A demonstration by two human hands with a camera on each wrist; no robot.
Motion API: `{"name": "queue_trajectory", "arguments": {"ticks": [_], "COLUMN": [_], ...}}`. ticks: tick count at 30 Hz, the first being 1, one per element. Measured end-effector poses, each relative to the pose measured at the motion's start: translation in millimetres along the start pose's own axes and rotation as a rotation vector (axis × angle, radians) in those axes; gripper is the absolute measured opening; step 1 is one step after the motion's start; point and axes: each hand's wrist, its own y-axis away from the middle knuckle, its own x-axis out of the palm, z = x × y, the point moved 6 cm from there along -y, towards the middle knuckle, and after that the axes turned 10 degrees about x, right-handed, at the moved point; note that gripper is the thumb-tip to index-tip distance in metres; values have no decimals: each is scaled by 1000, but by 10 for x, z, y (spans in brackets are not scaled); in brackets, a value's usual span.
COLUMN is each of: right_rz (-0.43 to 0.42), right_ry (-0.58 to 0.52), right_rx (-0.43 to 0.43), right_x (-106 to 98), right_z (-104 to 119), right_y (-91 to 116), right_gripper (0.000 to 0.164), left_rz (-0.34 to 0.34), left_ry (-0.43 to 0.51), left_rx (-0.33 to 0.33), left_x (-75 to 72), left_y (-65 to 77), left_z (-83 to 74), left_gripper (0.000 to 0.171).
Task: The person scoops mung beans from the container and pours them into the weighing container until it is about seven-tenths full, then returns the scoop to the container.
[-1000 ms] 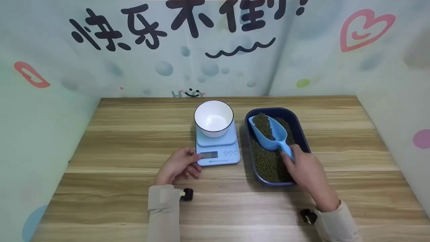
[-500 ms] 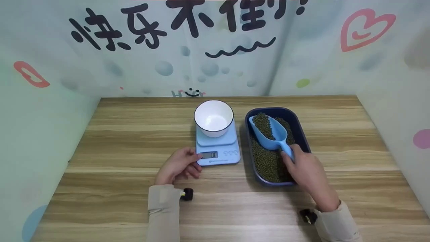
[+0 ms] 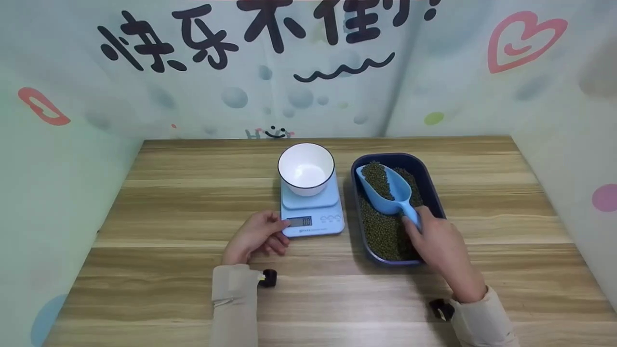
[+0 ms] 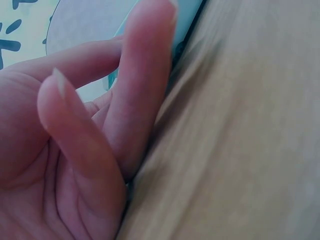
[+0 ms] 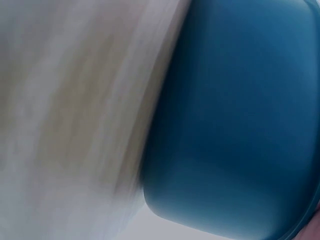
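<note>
My left hand (image 3: 258,236) holds the front left corner of a light-blue kitchen scale (image 3: 313,227), thumb on top beside the display. In the left wrist view the other fingers (image 4: 140,85) curl near the tabletop. A white bowl with a dark rim (image 3: 306,166) sits on the scale's platform. My right hand (image 3: 441,243) grips the handle of a blue scoop (image 3: 400,185). Small dark-green beans (image 3: 377,180) fill part of the scoop, which rests over more beans in a navy tub (image 3: 436,197). The right wrist view shows mostly the tub's outer wall (image 5: 240,110).
The wood-grain table (image 3: 188,193) carries the scale at its middle and the tub just to the right, with a narrow gap between them. A printed cloth backdrop (image 3: 193,106) rises behind the table and along both sides.
The scale's display has changed from unclear digits to what looks like 0.0. Both hands, the scoop and the bowl stay where they were.
</note>
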Motion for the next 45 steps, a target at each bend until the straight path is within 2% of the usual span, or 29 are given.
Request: {"name": "queue_trajectory", "arguments": {"ticks": [19,29,39,45], "right_rz": [10,-32,-18,-14], "right_ry": [-9,-22,-34,-36], "right_rx": [-4,-9,-1,-12], "right_x": [-3,-18,-14,-26], "right_z": [-1,6,-2,6], "right_y": [-2,6,9,6], "right_gripper": [31,34,36,36], "left_rz": [4,-3,13,-1], "left_ry": [11,0,-16,-6], "left_rx": [-25,-28,-40,-41], "left_x": [3,-7,-6,-8], "left_y": [22,-9,-4,8], "left_z": [-24,14,6,11], "left_gripper": [28,27,25,27]}}
